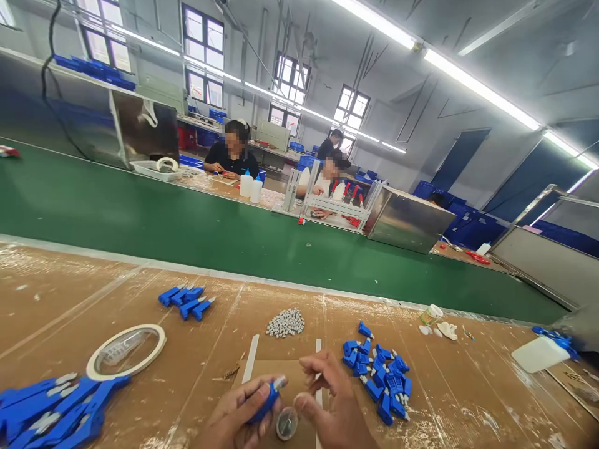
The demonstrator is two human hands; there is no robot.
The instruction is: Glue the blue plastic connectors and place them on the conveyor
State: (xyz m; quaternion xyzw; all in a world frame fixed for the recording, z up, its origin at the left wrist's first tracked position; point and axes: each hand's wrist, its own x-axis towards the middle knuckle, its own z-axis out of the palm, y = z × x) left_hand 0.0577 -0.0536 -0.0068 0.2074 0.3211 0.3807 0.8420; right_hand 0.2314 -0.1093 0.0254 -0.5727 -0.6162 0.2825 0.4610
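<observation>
My left hand [243,408] is closed round a blue plastic part [266,402] with a pale grey tip pointing up. Beside it my right hand [332,399] has its thumb and fingers apart, with nothing visible between them. Below and between the hands stands a small round clear cup [287,424] with something dark inside. A heap of small grey pieces [285,323] lies beyond the hands. To the right is a pile of blue parts [381,374] with whitish tips, and a smaller group of similar blue parts [187,301] lies at the left.
A tape roll [126,352] encircles clear plastic at left, near larger blue pieces [60,411]. A white bottle [540,354] lies at right, and a small tub [431,314] stands near the green conveyor belt [187,218]. Co-workers sit across the belt beside a metal clamp frame [334,209].
</observation>
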